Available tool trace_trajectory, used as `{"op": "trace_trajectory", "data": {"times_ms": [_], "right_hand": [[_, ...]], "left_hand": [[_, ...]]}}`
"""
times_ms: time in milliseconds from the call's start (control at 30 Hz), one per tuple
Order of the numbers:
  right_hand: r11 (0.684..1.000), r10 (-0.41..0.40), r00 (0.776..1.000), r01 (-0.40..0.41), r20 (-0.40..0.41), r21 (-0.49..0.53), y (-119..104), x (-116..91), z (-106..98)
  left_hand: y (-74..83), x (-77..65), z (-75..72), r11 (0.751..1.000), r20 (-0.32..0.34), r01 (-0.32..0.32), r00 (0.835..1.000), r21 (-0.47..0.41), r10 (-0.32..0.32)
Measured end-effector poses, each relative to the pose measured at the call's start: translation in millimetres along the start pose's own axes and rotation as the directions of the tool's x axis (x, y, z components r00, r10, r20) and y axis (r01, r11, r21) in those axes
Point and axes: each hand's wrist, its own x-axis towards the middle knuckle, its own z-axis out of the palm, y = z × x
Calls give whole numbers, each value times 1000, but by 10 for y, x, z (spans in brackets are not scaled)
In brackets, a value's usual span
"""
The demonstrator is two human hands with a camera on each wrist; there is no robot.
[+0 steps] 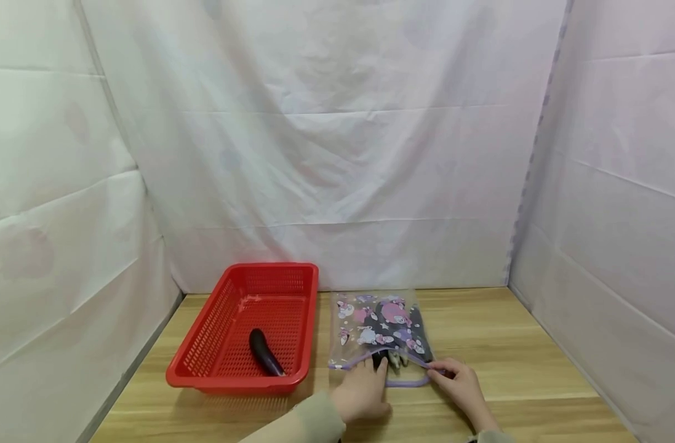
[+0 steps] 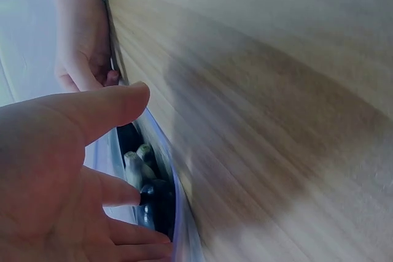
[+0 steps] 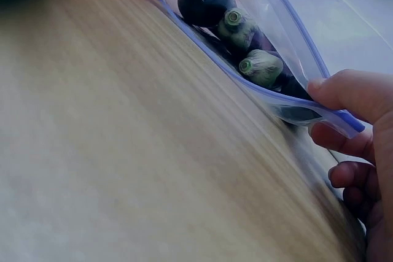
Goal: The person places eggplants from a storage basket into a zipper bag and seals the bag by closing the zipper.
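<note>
A clear zip bag (image 1: 376, 320) with pink and purple cartoon prints lies on the table, its purple-edged mouth gaping toward me. Several dark eggplants (image 3: 206, 4) are inside, some with pale green stem ends at the opening. My left hand (image 1: 362, 391) reaches into the mouth at its left side; its fingertips touch the end of one eggplant, thumb held out apart. At the right corner of the mouth, my right hand (image 1: 459, 384) pinches the bag's purple zip edge (image 3: 350, 121) between thumb and index finger.
Left of the bag stands a red plastic basket (image 1: 309, 307) with slotted walls. One eggplant (image 1: 264, 351) lies in it near the front right. White cloth (image 1: 337, 166) hangs behind and on both sides of the wooden table (image 1: 514, 344).
</note>
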Motion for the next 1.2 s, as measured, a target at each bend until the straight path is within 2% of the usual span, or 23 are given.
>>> {"op": "trace_trajectory", "data": {"times_ms": [200, 300, 400, 567, 700, 833, 933, 1067, 1200], "right_hand": [[1000, 9, 1000, -9, 6, 12, -39, 10, 18], [1000, 3, 1000, -3, 15, 25, -47, 3, 13], [1000, 2, 1000, -2, 12, 27, -38, -8, 1], [1000, 11, 1000, -11, 0, 15, -20, 2, -17], [1000, 0, 1000, 0, -2, 3, -13, 17, -17], [1000, -5, 1000, 5, -8, -7, -7, 6, -11], [1000, -3, 1000, 3, -3, 1, -17, -11, -6], [1000, -2, 1000, 2, 8, -3, -34, -22, 0], [1000, 0, 1000, 0, -5, -18, -32, -14, -5]], "left_hand": [[-87, 44, 24, 997, 0, 4, 1000, -72, -4], [-111, 19, 7, 998, 6, -15, 1000, -67, 15], [-112, -43, -38, 997, -8, -76, 997, -8, 76], [-92, -165, -188, 977, -57, -182, 980, 109, 189], [-111, -280, -344, 972, -59, -213, 974, 96, 219], [-201, -399, -455, 965, -81, -257, 962, 55, 261], [-292, -488, -514, 965, -87, -261, 961, 23, 262], [-411, -598, -598, 973, -80, -229, 970, -8, 228], [-497, -674, -679, 977, -129, -212, 969, -4, 209]]}}
